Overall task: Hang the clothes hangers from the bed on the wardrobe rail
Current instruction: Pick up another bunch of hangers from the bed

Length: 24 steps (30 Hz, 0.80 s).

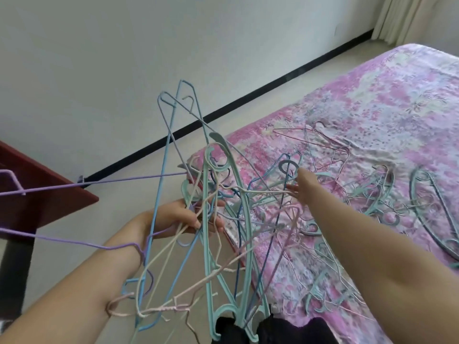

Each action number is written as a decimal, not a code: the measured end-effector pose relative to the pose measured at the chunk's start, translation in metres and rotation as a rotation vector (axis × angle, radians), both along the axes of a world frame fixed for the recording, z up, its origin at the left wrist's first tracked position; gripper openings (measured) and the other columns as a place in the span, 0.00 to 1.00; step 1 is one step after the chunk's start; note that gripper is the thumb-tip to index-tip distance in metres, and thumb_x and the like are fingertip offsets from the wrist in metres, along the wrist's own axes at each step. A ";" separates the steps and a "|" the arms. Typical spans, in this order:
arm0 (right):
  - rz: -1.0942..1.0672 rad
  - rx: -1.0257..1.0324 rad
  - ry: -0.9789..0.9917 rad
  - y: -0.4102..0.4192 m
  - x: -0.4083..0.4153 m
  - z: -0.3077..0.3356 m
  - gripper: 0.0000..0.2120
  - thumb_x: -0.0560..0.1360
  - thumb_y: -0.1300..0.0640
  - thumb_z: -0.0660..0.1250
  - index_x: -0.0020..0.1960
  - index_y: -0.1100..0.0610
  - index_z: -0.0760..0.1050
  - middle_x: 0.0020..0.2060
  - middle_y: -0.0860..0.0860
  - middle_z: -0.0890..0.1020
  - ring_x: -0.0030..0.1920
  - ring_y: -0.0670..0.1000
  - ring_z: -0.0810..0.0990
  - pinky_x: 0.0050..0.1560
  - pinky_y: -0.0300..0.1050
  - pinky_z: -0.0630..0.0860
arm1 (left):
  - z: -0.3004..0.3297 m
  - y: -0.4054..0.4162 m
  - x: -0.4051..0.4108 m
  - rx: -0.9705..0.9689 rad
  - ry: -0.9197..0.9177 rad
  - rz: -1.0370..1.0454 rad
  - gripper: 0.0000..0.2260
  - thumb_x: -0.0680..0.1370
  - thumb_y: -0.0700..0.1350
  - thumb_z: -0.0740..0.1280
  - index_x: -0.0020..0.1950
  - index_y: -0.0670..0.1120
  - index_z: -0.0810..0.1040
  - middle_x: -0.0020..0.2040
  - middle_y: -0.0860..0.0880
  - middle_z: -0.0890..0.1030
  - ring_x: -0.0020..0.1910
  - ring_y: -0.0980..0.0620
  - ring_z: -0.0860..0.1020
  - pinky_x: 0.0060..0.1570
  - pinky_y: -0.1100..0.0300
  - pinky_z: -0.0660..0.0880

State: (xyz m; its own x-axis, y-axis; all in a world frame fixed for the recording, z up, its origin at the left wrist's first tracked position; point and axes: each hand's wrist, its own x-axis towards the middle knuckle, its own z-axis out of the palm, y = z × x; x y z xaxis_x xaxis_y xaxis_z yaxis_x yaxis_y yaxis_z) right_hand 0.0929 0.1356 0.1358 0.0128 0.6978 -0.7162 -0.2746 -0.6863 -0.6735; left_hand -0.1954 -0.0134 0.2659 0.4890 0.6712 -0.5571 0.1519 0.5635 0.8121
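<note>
My left hand (191, 216) grips a tangled bundle of hangers (211, 219) by their hooks: blue, purple, cream and pink wire ones plus thick teal plastic ones. They fan out up, left and down over my forearm. My right hand (304, 184) reaches over the bed (372, 115), fingers extended, touching a blue wire hanger (275, 175) near a grey-blue hook ring. More hangers (372, 192) lie scattered on the pink floral sheet, teal plastic and thin wire ones. No wardrobe rail is in view.
A dark red wooden table (44, 194) stands at the left, with a purple hanger reaching over it. A white wall with black skirting runs behind. Pale floor lies between wall and bed. A curtain (409, 18) hangs at top right.
</note>
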 end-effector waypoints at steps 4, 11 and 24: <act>0.104 -0.020 0.153 0.003 0.004 -0.010 0.25 0.80 0.40 0.53 0.69 0.57 0.63 0.64 0.53 0.69 0.45 0.58 0.82 0.31 0.48 0.81 | -0.003 -0.007 -0.005 -0.026 -0.040 0.035 0.34 0.63 0.33 0.66 0.70 0.39 0.68 0.54 0.35 0.81 0.58 0.36 0.78 0.56 0.49 0.76; 0.189 0.072 0.213 0.008 -0.018 -0.019 0.31 0.78 0.35 0.54 0.73 0.54 0.63 0.65 0.50 0.68 0.51 0.59 0.81 0.42 0.51 0.78 | -0.012 -0.017 -0.014 -0.038 -0.063 0.067 0.31 0.67 0.29 0.60 0.71 0.38 0.65 0.53 0.35 0.80 0.57 0.37 0.78 0.54 0.52 0.76; 0.115 0.046 -0.060 0.037 0.012 -0.032 0.10 0.82 0.50 0.58 0.49 0.55 0.71 0.38 0.51 0.78 0.37 0.48 0.78 0.38 0.42 0.73 | -0.021 -0.003 -0.009 -0.042 -0.065 -0.019 0.31 0.68 0.32 0.62 0.73 0.38 0.64 0.55 0.35 0.80 0.59 0.36 0.77 0.60 0.50 0.72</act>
